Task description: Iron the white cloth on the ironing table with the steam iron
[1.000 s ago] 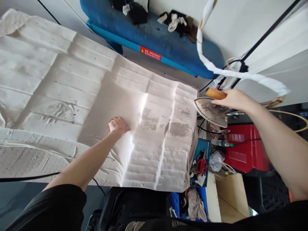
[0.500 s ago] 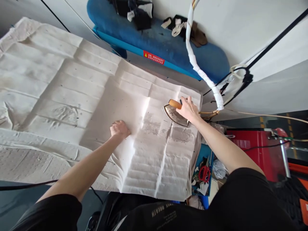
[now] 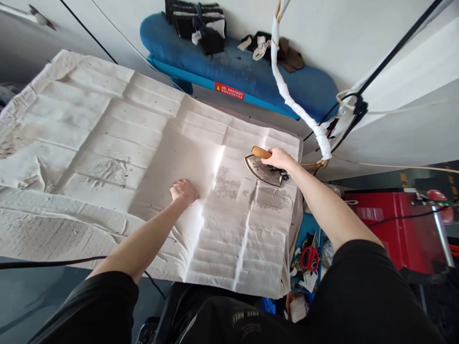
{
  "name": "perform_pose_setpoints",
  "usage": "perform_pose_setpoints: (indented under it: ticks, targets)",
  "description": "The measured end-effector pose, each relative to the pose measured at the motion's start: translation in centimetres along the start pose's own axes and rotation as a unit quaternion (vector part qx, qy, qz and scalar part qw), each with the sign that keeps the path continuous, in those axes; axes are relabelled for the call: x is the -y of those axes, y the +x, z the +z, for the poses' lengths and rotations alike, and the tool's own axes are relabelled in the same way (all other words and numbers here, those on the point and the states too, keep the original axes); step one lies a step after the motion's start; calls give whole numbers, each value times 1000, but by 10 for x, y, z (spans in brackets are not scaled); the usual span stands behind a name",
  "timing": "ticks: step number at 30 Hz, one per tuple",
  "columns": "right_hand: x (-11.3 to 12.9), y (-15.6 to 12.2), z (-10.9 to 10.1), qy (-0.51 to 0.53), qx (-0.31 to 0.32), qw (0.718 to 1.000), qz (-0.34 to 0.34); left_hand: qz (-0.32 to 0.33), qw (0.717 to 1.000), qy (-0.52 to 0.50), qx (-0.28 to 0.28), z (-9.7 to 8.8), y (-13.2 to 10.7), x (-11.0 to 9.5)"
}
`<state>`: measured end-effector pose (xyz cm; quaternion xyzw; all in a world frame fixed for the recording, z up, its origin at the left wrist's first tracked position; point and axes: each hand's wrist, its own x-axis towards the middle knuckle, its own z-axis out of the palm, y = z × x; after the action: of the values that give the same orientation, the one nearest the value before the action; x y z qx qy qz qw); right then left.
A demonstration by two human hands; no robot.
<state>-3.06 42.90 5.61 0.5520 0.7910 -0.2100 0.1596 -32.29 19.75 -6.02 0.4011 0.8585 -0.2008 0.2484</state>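
Note:
A steam iron (image 3: 263, 170) with an orange-brown handle rests near the right end of a creased white cloth (image 3: 182, 148). Around the back of that handle, the fingers of my right hand (image 3: 280, 158) are closed. Faint grey, damp-looking patches mark the cloth below and left of the iron. My left hand (image 3: 183, 190) presses on the cloth with its fingers curled under, left of the iron. Whether anything is inside that hand is hidden.
Behind the table stands a blue padded board (image 3: 236, 62) with folded dark cloths (image 3: 204, 26) on it. A white-wrapped hose (image 3: 297, 107) hangs near the iron. Red-handled scissors (image 3: 310, 258) lie in a blue tray at right, beside a red box (image 3: 387, 224).
My right hand's fingers have settled lower around the iron's handle, and the iron has barely moved. The left hand stays on the cloth. The camera view has shifted slightly.

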Motion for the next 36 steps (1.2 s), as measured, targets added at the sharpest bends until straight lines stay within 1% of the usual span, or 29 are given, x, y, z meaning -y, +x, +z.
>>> perform_pose_setpoints:
  ticks: [3,6,10,14,20,27,32,36]
  targets:
    - [2,0,-3,-2,21,1000,9,-15,1000,6,8,-3,-2,-5]
    - [4,-1,-4,-24,17,999,20,-28,999,7,13,-4,-2,-8]
    - [6,-4,-5,-27,20,999,15,-27,999,9,19,-3,1,-8]
    - [8,-4,-6,-29,27,999,32,-24,999,13,23,-2,2,-6]
    - [4,2,0,-42,-7,999,24,-18,999,17,22,-2,4,-7]
    - [2,4,2,-39,-24,999,16,-6,1000,8,18,-4,2,-6]
    - [0,4,4,-34,-38,999,8,-31,999,20,27,-8,0,-10]
    - [-1,6,6,-28,-38,999,7,-33,999,32,28,-8,1,-12]
